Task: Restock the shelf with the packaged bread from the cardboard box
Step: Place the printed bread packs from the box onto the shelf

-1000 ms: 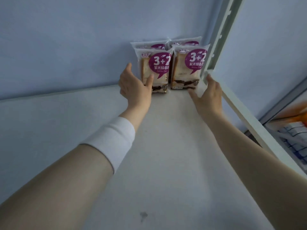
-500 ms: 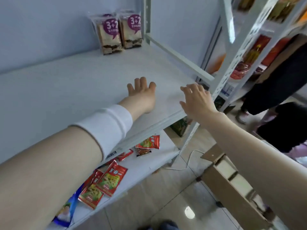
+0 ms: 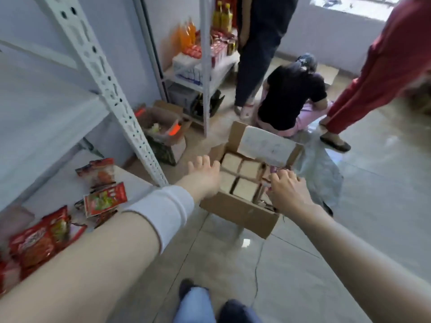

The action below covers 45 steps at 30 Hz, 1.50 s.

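Observation:
An open cardboard box point(image 3: 238, 212) stands on the tiled floor, with several packaged breads point(image 3: 241, 174) packed upright inside. My left hand point(image 3: 205, 176) hovers over the box's left edge, fingers spread and holding nothing. My right hand point(image 3: 285, 192) is over the box's right side, fingers bent down toward the packs at that end; no grip is visible. The white shelf board point(image 3: 42, 120) fills the left of the view, and the bread standing on it is out of view.
A perforated shelf post point(image 3: 109, 94) slants between shelf and box. Red snack packets point(image 3: 103, 199) lie on the lower shelf. Another open carton point(image 3: 163, 127) sits behind. Three people point(image 3: 291, 96) stand or crouch beyond the box. A thin cable point(image 3: 257, 271) crosses the floor.
My view has swung down from the shelf to the floor. Both hands left the shelved bread, moved off the shelf edge and now reach over the cardboard box.

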Tool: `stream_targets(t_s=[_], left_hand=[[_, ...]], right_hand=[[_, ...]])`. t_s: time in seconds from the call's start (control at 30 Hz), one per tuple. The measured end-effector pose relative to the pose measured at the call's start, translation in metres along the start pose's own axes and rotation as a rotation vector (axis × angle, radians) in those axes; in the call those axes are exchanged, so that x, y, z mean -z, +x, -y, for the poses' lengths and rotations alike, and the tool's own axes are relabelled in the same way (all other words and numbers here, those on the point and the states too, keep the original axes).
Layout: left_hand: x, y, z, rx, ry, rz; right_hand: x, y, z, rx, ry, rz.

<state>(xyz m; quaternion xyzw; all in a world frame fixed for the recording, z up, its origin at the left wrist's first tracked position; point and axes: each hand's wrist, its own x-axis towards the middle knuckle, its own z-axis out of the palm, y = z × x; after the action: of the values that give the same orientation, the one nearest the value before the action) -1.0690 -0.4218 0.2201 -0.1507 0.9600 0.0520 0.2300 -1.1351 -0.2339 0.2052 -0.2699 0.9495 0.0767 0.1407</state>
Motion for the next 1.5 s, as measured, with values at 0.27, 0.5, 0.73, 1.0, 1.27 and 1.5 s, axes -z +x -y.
stream_targets(t_s=[0.27,0.5,0.73,1.0,1.27,1.5], left_hand=[[-0.057,0.145,-0.093,-0.176,0.033,0.174],[-0.135,0.296,-0.149,-0.120,-0.224,0.432],[-0.234,0.441,-0.209,0.037,-0.731,0.295],[-0.265,0.470,-0.215,0.173,-0.888,0.081],[-0.238,0.449,-0.201,0.009,-1.047,0.230],[-0.166,0.396,-0.155,-0.014,-1.448,0.022]], right_hand=[[-0.091,0.059,-0.080,-0.215,0.039,0.207],[-0.205,0.137,-0.098,-0.430,0.440,0.422],[-0.328,0.227,-0.087,-0.728,0.903,0.430],[-0.351,0.232,-0.075,-0.933,1.005,0.299],[-0.339,0.228,-0.078,-0.983,1.156,0.252],[-0.300,0.195,-0.089,-0.848,1.457,0.088]])
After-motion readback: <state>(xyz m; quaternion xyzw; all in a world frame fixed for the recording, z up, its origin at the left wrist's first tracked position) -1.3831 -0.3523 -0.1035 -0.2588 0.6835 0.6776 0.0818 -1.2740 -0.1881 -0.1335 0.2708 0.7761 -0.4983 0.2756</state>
